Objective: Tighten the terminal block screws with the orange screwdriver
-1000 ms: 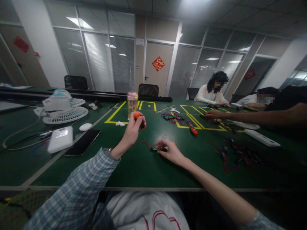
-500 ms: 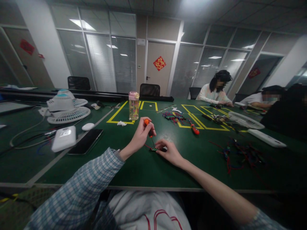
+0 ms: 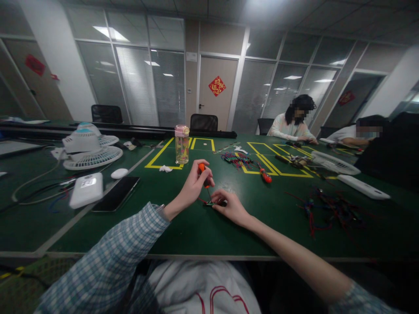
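My left hand [image 3: 195, 181] is closed around the orange and black handle of a screwdriver [image 3: 202, 168]. Its thin shaft points down, and the tip meets a small green circuit board [image 3: 208, 203] on the table. A red wire runs from the board's left side. My right hand [image 3: 231, 207] lies low at the right of the board, thumb and fingers pinching its edge. Those fingers hide part of the board, so the exact spot under the tip cannot be made out.
On the green table [image 3: 183, 235] stand a drink bottle [image 3: 182, 146] and a second screwdriver [image 3: 264, 173]. Wired boards lie in a bundle [image 3: 237, 160] and a pile [image 3: 337, 211]. A phone [image 3: 117, 194], white box [image 3: 86, 190] and fan [image 3: 93, 157] are left. Co-workers sit right.
The screwdriver handle has shifted slightly in my left hand, whose fingers have moved a little. My right hand and the board stay in place.
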{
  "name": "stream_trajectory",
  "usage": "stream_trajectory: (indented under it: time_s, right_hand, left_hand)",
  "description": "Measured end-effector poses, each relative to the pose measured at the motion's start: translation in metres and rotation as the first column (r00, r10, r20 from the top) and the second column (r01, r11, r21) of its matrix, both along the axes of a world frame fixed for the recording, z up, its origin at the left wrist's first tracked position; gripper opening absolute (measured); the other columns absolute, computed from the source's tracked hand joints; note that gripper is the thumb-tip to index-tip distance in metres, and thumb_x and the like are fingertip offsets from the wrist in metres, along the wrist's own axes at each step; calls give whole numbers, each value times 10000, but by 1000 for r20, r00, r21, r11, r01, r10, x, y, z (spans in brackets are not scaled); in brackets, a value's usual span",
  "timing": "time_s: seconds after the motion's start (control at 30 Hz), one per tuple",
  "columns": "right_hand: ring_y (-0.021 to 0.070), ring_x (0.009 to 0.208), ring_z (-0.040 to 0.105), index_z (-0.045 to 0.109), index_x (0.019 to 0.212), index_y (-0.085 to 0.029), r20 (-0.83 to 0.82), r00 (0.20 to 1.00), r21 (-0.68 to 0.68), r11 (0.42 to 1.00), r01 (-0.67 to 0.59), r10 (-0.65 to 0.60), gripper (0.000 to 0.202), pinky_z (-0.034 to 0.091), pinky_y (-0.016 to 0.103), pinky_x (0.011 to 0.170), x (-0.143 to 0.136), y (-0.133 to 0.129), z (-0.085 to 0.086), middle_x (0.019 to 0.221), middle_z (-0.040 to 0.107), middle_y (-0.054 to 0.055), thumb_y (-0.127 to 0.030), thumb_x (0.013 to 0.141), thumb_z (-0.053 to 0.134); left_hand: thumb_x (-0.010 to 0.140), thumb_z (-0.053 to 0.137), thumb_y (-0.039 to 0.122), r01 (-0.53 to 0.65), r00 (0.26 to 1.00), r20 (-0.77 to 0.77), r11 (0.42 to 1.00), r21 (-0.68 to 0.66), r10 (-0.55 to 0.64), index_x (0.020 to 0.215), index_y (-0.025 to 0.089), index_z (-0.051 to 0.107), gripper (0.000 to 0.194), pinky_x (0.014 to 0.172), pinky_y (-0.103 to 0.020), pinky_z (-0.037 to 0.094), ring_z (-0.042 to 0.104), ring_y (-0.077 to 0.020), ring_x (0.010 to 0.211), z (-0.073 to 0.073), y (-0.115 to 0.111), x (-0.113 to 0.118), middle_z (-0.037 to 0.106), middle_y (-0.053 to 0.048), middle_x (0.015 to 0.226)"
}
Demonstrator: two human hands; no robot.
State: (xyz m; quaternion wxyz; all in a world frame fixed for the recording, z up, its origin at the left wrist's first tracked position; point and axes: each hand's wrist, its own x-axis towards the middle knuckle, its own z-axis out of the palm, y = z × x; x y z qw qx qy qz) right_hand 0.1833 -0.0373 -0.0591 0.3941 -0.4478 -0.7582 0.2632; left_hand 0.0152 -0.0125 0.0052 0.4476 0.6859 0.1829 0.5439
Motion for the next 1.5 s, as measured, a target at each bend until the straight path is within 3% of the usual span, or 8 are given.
stream_trajectory:
  time_s: [0.17,0.33,0.5,0.73,0.9,1.17,1.37,1.5]
  right_hand:
    - [133,652,631,587,914,-173,16,999,-40,999,-34,35,294,506,269,655,-2,11,7,746,676,-8,-96,648,685]
    - [123,615,612,586,869,-164,2,998,-57,996,-64,65,260,506,264,636,-9,22,8,715,660,-12,-106,642,699]
    - [127,637,611,583,815,-169,-43,998,-35,998,-53,52,178,516,268,645,-11,22,1,710,645,-6,-111,668,666]
    - [125,663,609,578,833,-169,-82,995,-41,997,-59,56,193,511,269,673,-12,20,-1,737,653,-6,-115,667,661]
    - [121,652,602,569,795,-171,-81,995,-41,997,-62,58,153,513,271,674,-13,19,0,722,644,-7,-112,676,644]
    - [129,653,608,559,791,-176,-94,995,-35,998,-45,42,173,505,269,656,-13,20,-3,716,647,-11,-116,658,652]
    - [123,648,596,576,796,-169,-101,994,-28,999,-45,42,170,496,263,655,-13,19,-2,710,635,-13,-112,657,657]
    - [124,651,593,580,792,-169,-92,995,-35,999,-40,37,168,495,267,656,-13,18,0,718,636,-9,-111,657,662]
  left_hand:
    - [935,436,315,-20,990,-140,995,98,34,1090,214,454,186,626,-226,483,617,-87,628,7,1,1,548,13,858]
    - [953,363,266,-28,969,-229,959,282,95,1061,180,590,265,805,-300,507,612,-157,903,22,-4,6,590,-75,1047]
    - [934,413,250,49,973,-231,966,252,11,1113,174,602,271,755,-280,532,621,-151,854,26,-7,10,622,-75,980]
    - [875,527,274,-64,988,-128,986,153,84,1023,147,639,226,669,-256,549,633,-124,714,23,0,5,642,-67,921]
    - [860,553,297,-99,981,-140,971,217,131,968,161,663,205,664,-254,561,625,-117,703,18,5,11,618,-54,928]
    - [854,558,316,-144,983,-86,967,208,165,948,166,659,204,646,-248,594,617,-113,714,17,7,11,594,-49,937]
    - [831,587,348,-256,955,-89,939,230,283,931,173,662,215,582,-239,592,591,-128,746,18,9,8,564,-44,913]
    - [824,606,339,-347,902,-130,870,351,412,887,178,669,184,586,-248,550,564,-134,732,18,9,5,570,-33,851]
